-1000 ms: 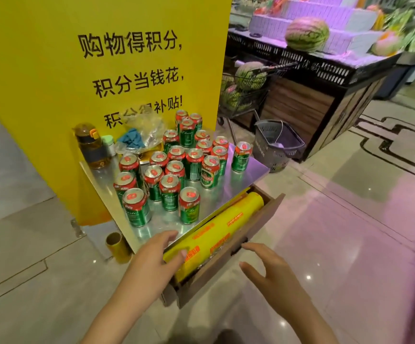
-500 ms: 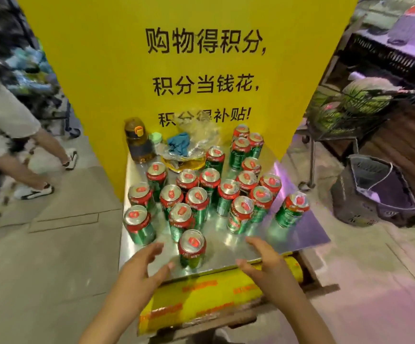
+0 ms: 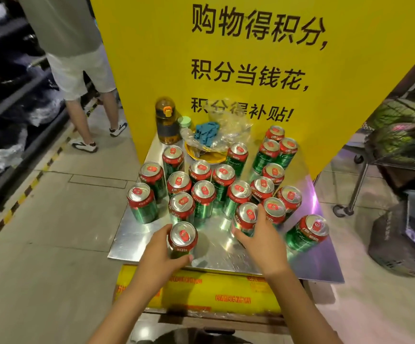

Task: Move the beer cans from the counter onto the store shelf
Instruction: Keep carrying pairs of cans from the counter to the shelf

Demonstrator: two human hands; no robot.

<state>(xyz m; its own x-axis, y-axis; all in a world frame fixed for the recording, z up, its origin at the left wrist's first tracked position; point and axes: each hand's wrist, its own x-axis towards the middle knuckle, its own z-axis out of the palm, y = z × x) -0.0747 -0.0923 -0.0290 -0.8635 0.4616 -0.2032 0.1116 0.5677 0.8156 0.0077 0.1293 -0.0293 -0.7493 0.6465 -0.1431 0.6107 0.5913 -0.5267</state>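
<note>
Two hands reach onto the counter (image 3: 151, 247), each at a can. The left hand (image 3: 163, 254) curls round the nearest can (image 3: 182, 238), thumb at its front, fingers wrapped behind its left side; this can stands alone at the counter's front edge. The right hand (image 3: 261, 237) closes on a second can (image 3: 247, 216), fingers round its right side and thumb at its lower left. That can stands upright in the front row of the cluster (image 3: 216, 180), just beside its neighbours. Behind the cluster stand a bottle (image 3: 166, 120) and a plastic bag (image 3: 223, 132), against the yellow sign (image 3: 251, 70). Below the counter's front edge lies a yellow roll (image 3: 213, 294).
</note>
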